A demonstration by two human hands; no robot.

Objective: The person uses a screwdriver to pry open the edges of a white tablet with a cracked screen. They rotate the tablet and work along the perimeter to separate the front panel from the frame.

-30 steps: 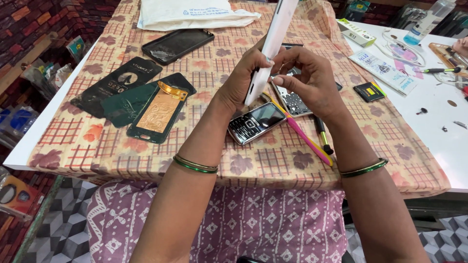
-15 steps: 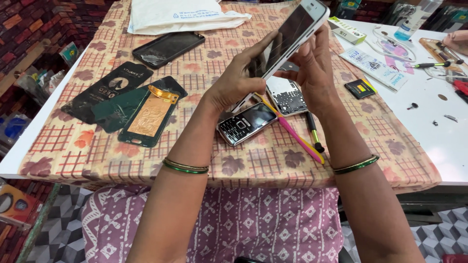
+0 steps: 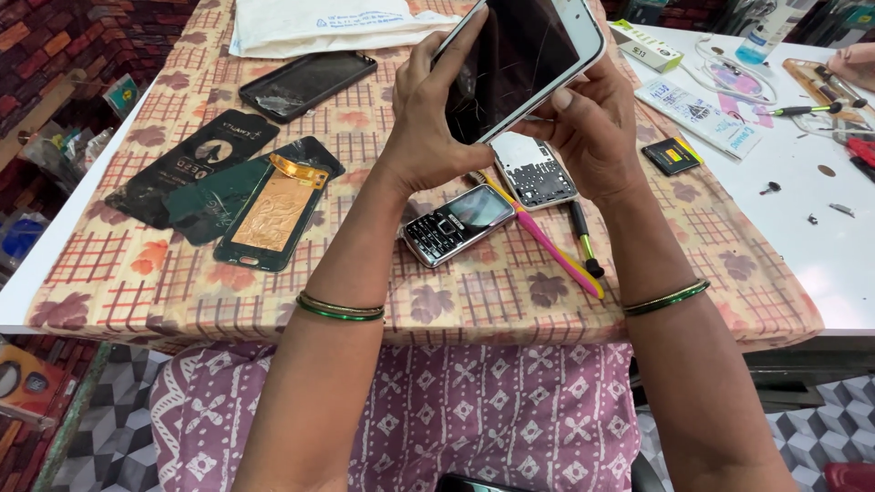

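You hold a white smartphone [image 3: 524, 59] up above the table [image 3: 848, 264] with both hands, its dark, cracked screen turned toward you and tilted so its top end points up to the right. Your left hand [image 3: 428, 118] wraps the phone's left edge, the fingers curled close together along the rim and the thumb laid on the glass. Your right hand [image 3: 592, 128] cradles the lower right side from beneath, the thumb pressing on the white border near the bottom edge while the other fingers fold behind the phone, out of sight. A green bangle sits on each wrist. Directly under your hands, on the checked floral cloth [image 3: 182, 282], lies a small keypad phone [image 3: 458, 224], and just beside it a bare phone frame [image 3: 533, 171] with its inner side up. A pink and yellow tool [image 3: 547, 241] lies slantwise between them, with a black-handled screwdriver [image 3: 583, 239] near its right side. Further to the left rest a green phone back cover with a gold panel [image 3: 273, 208], a dark printed cover [image 3: 191, 164] and a black phone case [image 3: 305, 84]. A small black battery [image 3: 672, 155] lies to the right of your right hand.
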